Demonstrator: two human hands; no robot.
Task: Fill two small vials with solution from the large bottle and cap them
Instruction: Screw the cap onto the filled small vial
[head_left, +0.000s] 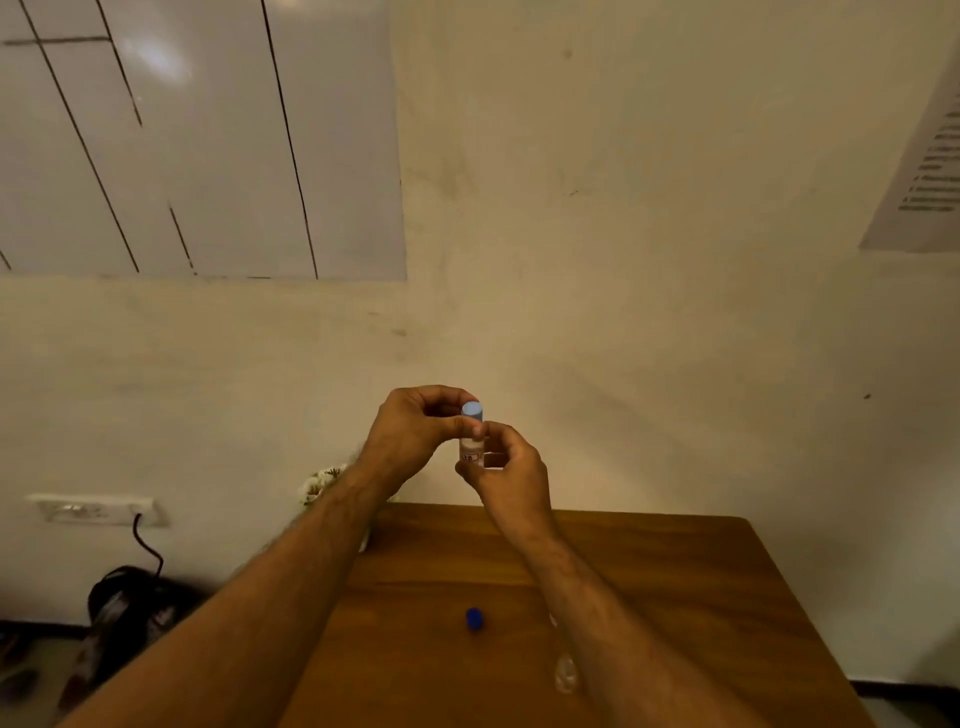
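Both hands were raised above the far edge of the wooden counter (675, 597), in front of the beige wall (623, 260); the small vial (471, 451) was held upright between them, clear-bodied, with a small label low on its side and a light blue cap (472, 410) seated on top; the left hand (410, 441) had its grip pinched on the cap, thumb at the near side and fingers curled round the far side; the right hand (511, 475) had its grip closed on the vial body below the cap, thumb under the base area and forefinger at the neck; whether the cap was fully tightened could not be told; a second, darker blue cap (474, 619) lay alone on the counter, well below the hands and between the two forearms; a clear object (565, 673), blurred and partly hidden by the right forearm, stood near the counter's near right area, its identity uncertain; a whiteboard (208, 156) hung on the wall at upper left and a printed sheet (930, 171) at upper right; a wall socket (98, 508) with a black cable sat low at left, above a dark bag (124, 608) on the floor
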